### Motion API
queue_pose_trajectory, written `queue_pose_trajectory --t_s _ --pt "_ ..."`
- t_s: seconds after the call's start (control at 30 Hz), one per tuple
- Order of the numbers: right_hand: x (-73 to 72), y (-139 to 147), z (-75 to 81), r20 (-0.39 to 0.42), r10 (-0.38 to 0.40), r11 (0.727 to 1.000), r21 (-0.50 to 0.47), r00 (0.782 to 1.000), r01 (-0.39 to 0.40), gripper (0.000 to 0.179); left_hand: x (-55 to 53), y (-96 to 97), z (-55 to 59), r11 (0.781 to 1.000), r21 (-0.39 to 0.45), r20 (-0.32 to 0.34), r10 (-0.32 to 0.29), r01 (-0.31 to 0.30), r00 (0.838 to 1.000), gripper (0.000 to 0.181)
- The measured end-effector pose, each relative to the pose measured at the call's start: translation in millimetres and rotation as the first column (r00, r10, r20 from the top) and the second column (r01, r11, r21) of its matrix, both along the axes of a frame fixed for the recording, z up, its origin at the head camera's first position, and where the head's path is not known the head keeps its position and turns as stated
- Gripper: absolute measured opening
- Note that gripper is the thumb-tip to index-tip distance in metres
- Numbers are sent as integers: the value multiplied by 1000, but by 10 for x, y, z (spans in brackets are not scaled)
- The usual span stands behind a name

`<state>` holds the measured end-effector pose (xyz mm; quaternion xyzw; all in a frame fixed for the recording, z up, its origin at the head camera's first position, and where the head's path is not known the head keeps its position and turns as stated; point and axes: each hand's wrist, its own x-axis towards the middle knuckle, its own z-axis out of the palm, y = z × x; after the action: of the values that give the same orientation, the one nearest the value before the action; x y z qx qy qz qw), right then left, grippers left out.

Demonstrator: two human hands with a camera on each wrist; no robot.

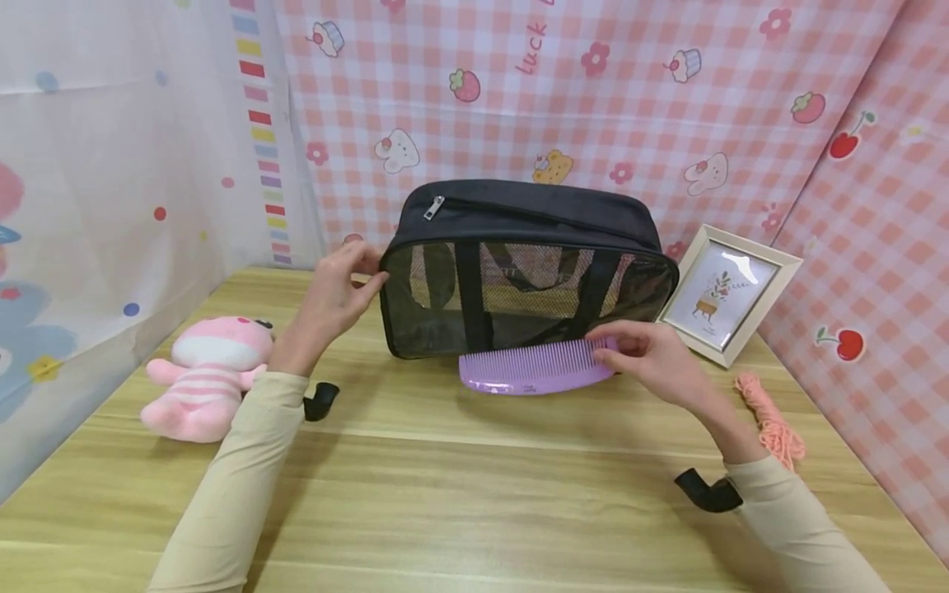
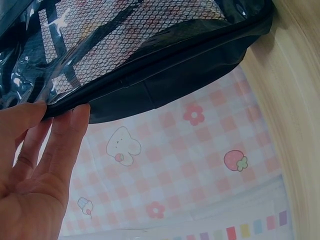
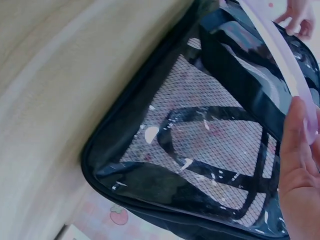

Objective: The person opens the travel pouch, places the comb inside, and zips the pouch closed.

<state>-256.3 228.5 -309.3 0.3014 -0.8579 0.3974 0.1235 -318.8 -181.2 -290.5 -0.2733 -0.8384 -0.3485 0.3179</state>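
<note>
A black bag (image 1: 530,210) with clear sides, mesh and black straps stands upright on the table. My left hand (image 1: 337,288) pinches the bag's left edge between thumb and fingers, as the dark piping (image 2: 125,82) shows in the left wrist view. With my right hand (image 1: 656,358) I pinch the right end of a purple comb (image 1: 537,379), its teeth pointing up. The comb is in front of the bag's lower front panel; whether they touch, I cannot tell. The zipper pull (image 1: 434,207) is at the bag's upper left.
A pink plush toy (image 1: 215,375) lies on the left of the wooden table (image 1: 445,511). At the right are a framed picture (image 1: 719,292) and a bundle of peach cord (image 1: 769,420). Black curved pieces (image 1: 709,492) show beside both wrists. Patterned cloth (image 1: 489,123) hangs behind.
</note>
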Motion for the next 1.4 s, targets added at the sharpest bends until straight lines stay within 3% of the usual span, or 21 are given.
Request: queue_pose_trajectory --t_s 0.1,0.3,0.5,0.7,0.73,0.83,0.97,1.17,1.27,1.4 --pt "41 30 107 -6 -48 997 -66 999 47 24 -6 -10 14 1000 2 -2 0 0 1000 10" --pt "105 102 324 -113 -123 971 -219 986 96 24 -22 -29 65 1000 10 -23 -6 6 1000 10" --pt "210 178 448 -153 -216 917 -371 964 147 26 -18 -24 88 1000 -3 -28 -27 27 999 12" --pt "240 213 509 -155 -349 865 -433 924 254 27 -35 -18 83 998 1 -31 -56 56 998 16" --pt "239 224 526 -157 -352 859 -446 923 252 26 -40 -15 81 998 2 -34 -60 61 998 17" --pt "225 266 596 -156 -277 826 -543 948 152 25 -49 -8 72 998 2 -34 -65 65 997 18" --pt "234 304 771 -188 -192 764 -645 963 26 23 -47 -13 72 998 8 -33 -65 65 997 19" --pt "233 353 1077 -179 -233 673 -739 956 25 26 -32 -23 80 998 17 -37 -64 65 997 19" --pt "206 374 1203 -186 -327 696 -711 926 103 25 -21 -31 63 998 14 -27 -61 61 998 19" --pt "172 390 1384 -212 -471 738 -627 856 250 23 -4 -45 42 999 17 -16 -51 51 999 20"
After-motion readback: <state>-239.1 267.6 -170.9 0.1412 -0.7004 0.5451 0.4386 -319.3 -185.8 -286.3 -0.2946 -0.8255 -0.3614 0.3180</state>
